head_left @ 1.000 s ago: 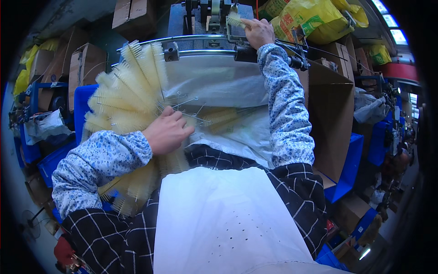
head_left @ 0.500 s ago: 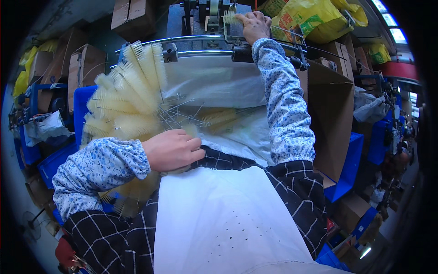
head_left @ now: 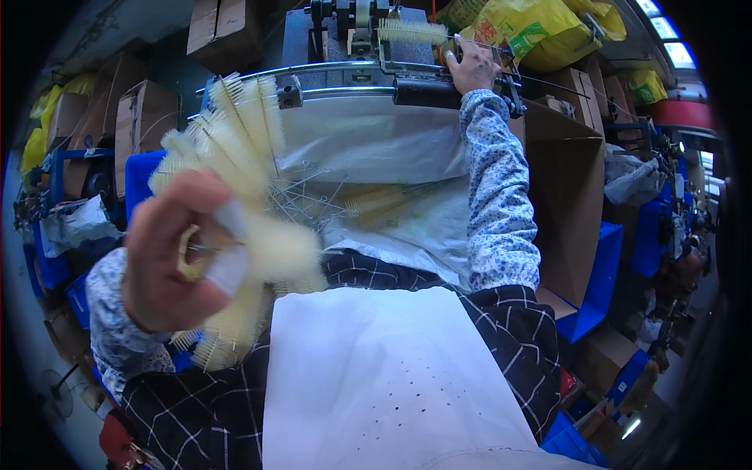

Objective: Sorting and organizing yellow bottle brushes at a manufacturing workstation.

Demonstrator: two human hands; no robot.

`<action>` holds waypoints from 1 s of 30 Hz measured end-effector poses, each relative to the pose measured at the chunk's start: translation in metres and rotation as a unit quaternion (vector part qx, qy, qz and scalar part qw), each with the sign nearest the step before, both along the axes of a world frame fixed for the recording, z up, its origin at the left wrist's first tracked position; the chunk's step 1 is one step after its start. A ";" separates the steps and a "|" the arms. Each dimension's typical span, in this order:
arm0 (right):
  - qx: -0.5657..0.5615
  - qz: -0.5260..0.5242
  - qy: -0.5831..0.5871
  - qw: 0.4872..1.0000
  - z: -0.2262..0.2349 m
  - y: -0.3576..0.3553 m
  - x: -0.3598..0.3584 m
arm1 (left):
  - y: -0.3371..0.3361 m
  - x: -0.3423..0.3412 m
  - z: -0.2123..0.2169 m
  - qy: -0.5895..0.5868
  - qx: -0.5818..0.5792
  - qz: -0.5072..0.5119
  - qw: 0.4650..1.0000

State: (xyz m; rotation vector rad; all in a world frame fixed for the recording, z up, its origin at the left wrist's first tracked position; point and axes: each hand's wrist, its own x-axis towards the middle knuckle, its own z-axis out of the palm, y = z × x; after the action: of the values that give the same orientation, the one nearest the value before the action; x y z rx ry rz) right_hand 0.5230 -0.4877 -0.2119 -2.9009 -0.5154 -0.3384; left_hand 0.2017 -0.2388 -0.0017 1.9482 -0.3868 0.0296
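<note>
Here, a cream brush (head_left: 274, 247) is pinched between the fingers of the left hand (head_left: 176, 251), raised near the camera at left. Far right, the machine (head_left: 407, 78) is gripped by the right hand (head_left: 472, 66), beside a mounted brush (head_left: 411, 31).

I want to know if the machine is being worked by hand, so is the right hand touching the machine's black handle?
Touching. In the head view the right hand rests on the end of the black handle at the machine's rail, with no gap visible between them.
</note>
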 end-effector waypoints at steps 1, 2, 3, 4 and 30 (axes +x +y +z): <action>0.031 0.001 0.008 0.999 -0.002 0.000 0.000 | 0.010 0.000 0.007 -0.006 0.008 -0.003 1.000; 0.030 0.004 0.009 0.999 -0.004 0.003 0.000 | 0.017 -0.001 0.013 -0.007 0.026 0.032 0.999; 0.052 0.010 0.001 0.999 -0.007 0.005 -0.001 | 0.024 -0.001 0.016 -0.008 0.044 0.065 0.997; 0.075 0.017 -0.006 0.997 -0.006 0.008 -0.003 | 0.034 -0.002 0.018 -0.029 0.063 0.069 0.995; 0.061 0.020 0.015 0.998 0.002 0.044 -0.018 | 0.065 0.012 0.015 -0.038 0.079 0.173 0.981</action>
State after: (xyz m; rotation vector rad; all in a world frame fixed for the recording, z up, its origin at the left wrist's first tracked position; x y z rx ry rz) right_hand 0.5049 -0.4433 -0.2102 -2.7697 -0.5281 -0.3092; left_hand 0.2141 -0.1735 0.0134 2.1572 -0.0981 0.3069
